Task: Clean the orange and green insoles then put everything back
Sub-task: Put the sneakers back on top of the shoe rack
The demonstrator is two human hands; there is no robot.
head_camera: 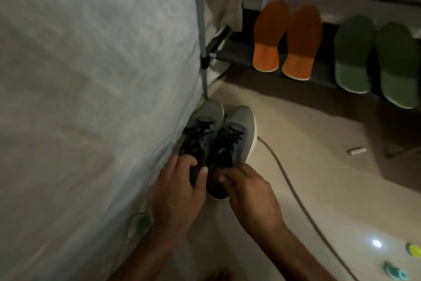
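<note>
I see my left hand (180, 180) gripping the left grey sneaker (200, 130) and my right hand (248, 189) gripping the right grey sneaker (232, 142); orange insoles (287, 39) and green insoles (376, 60) lie on the rack shelf (237, 55).

head | one wide-angle view | looks forward-down, tilted | close above hands (216, 189) | floor level
</note>
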